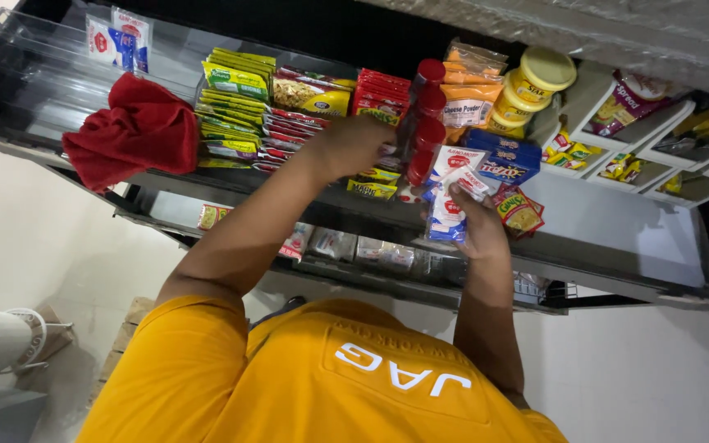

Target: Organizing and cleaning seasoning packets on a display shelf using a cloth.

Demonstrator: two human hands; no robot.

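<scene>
Grip: right hand point(476, 220) clamped on white-and-blue sachets point(446, 205), held at shelf point(609, 221) front; left hand point(354, 146) among red-capped bottles point(427, 115), closure cannot be told | Step: stocking sachets, judged | Next: needs a free slot beside blue box point(506, 160).

packed sachet rows point(235, 107) and red-capped bottles point(427, 115) crowd the shelf, open shelf point(609, 221) space far right

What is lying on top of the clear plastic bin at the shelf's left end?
A crumpled red cloth hangs over the clear bin's front edge. Two white-and-blue sachets stand behind. Whatever lies beneath the cloth is covered.
</scene>
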